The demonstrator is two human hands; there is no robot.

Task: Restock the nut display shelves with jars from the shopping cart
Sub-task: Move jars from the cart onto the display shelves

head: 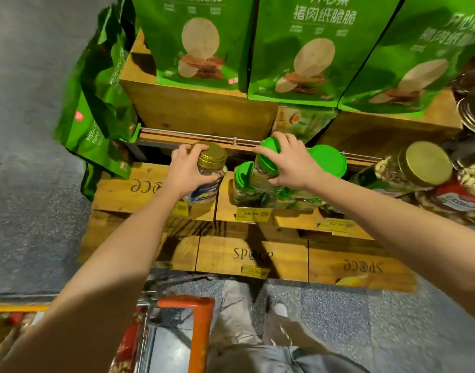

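My left hand (186, 170) grips a clear nut jar with a gold lid (212, 168), held upright over the wooden crate shelf (139, 189). My right hand (290, 162) is wrapped around a green-lidded jar (266, 168) that stands among other green-lidded jars (244, 181) on the same shelf level. Another green lid (329, 160) shows just right of that hand. The shopping cart (198, 324), with its orange handle, sits at the bottom of the view below my arms.
Large green snack bags (196, 44) stand on crates above, and more hang at the left (96, 109). Gold-lidded nut jars (419, 168) lie at the right. Yellow price tags (251, 214) line the crate fronts. My legs (244, 319) stand beside the cart.
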